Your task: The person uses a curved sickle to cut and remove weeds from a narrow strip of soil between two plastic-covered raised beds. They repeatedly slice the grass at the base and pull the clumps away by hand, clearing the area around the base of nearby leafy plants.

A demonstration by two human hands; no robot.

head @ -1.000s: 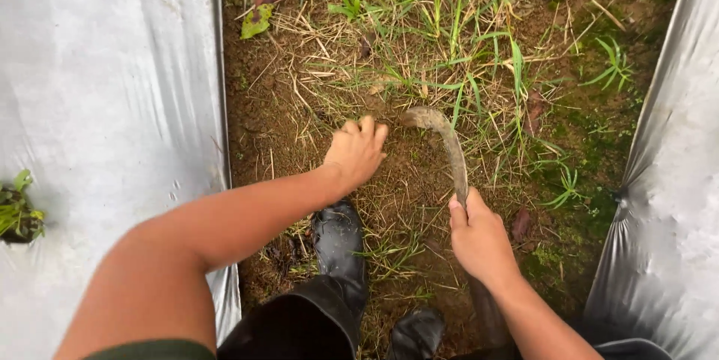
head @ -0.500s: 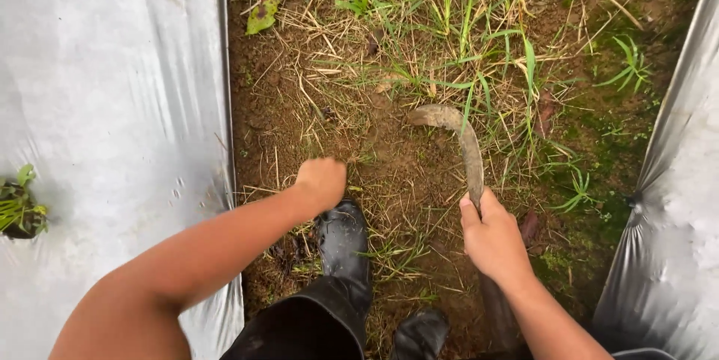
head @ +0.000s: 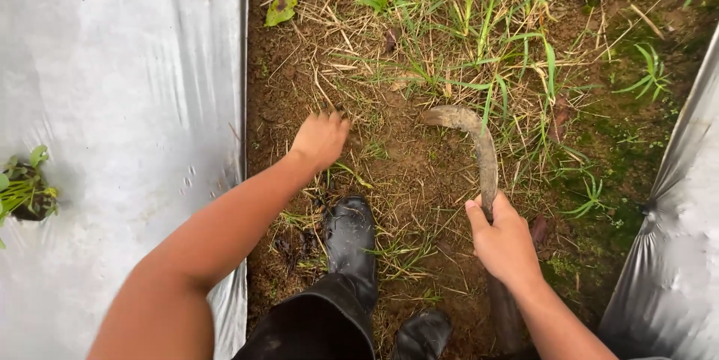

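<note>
Sickle [head: 479, 152] with a curved, rusty blade lies over bare soil and dry grass [head: 419, 53]; your right hand [head: 505, 244] is clenched around its handle. Your left hand [head: 320, 139] presses its curled fingers into the straw and dirt, though whether it grips anything is unclear. A black rubber boot [head: 350, 244] stands between your arms, silver plastic sheeting [head: 127, 98] at either side.

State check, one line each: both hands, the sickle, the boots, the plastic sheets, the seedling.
left hand: fingers curled, down on dry grass and soil
right hand: shut around sickle handle
sickle: curved blade tip on the ground
black boots: wet, muddy
plastic sheets: flat, flanking the furrow
seedling: upright in sheet hole
</note>
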